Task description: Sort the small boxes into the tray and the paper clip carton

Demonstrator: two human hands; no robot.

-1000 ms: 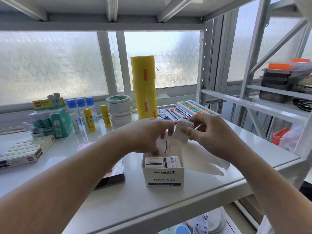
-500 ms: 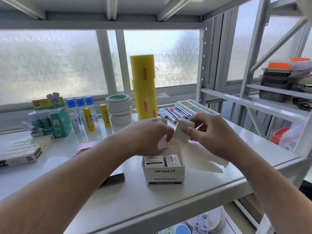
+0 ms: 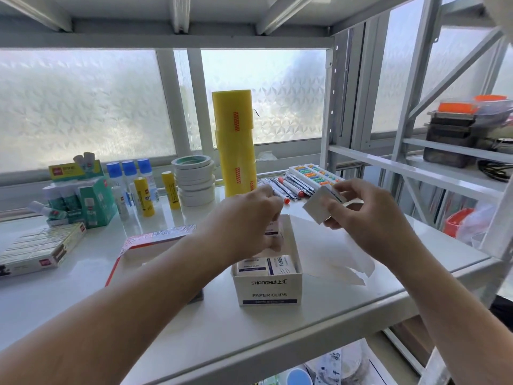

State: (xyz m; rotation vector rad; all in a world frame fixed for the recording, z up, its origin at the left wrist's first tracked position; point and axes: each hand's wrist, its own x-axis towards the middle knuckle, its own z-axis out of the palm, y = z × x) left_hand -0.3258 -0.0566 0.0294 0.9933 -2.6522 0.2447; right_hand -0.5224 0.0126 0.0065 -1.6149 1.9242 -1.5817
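Note:
A white carton marked PAPER CLIPS (image 3: 268,290) stands open near the shelf's front edge, with two small white boxes (image 3: 265,266) lying in its front part. My left hand (image 3: 244,218) hovers over the carton's back half, fingers curled around a small white box (image 3: 273,230) that is mostly hidden. My right hand (image 3: 358,215) is up and to the right of the carton, pinching another small white box (image 3: 319,204). Left of the carton lies a flat tray (image 3: 138,245) with a red rim, partly behind my left forearm.
Behind stand a yellow film roll (image 3: 234,143), stacked tape rolls (image 3: 195,179), glue sticks (image 3: 144,193), green boxes (image 3: 91,201) and pens (image 3: 288,184). A long flat box (image 3: 39,248) lies at the left. White paper (image 3: 333,254) lies right of the carton. A second rack (image 3: 458,162) rises at right.
My hands have drawn apart. The left hand dropped toward the carton's back with one small box, and the right hand moved right holding the other.

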